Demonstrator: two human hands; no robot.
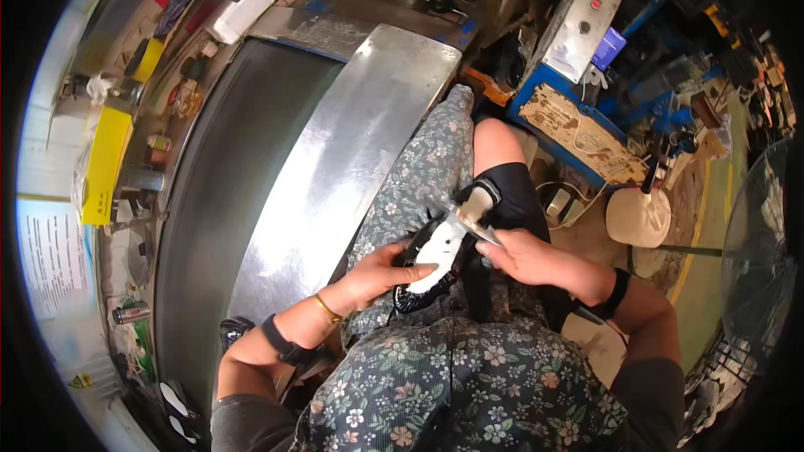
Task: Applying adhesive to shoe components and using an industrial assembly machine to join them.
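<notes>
A black shoe upper [406, 297] lies over my lap, bottom up, its pleated edge gathered around a white insole [440, 255]. My left hand [381, 272] grips it from the left, thumb pressed on the insole and the other fingers mostly hidden by the shoe's side. My right hand [523, 257] is closed around a silver metal hand tool [479, 228], which crosses the shoe near its heel end. Motion blurs the tool's head, so its exact kind is unclear. Under the shoe, a floral apron [419, 172] covers my lap.
To my left run a shiny metal ledge [335, 151] and a dark belt [226, 176]. A cluttered shelf beyond holds a white bottle [244, 11] and a yellow box [106, 166]. At right stand a blue machine [586, 130], a cream jug [639, 216] and a fan [762, 226].
</notes>
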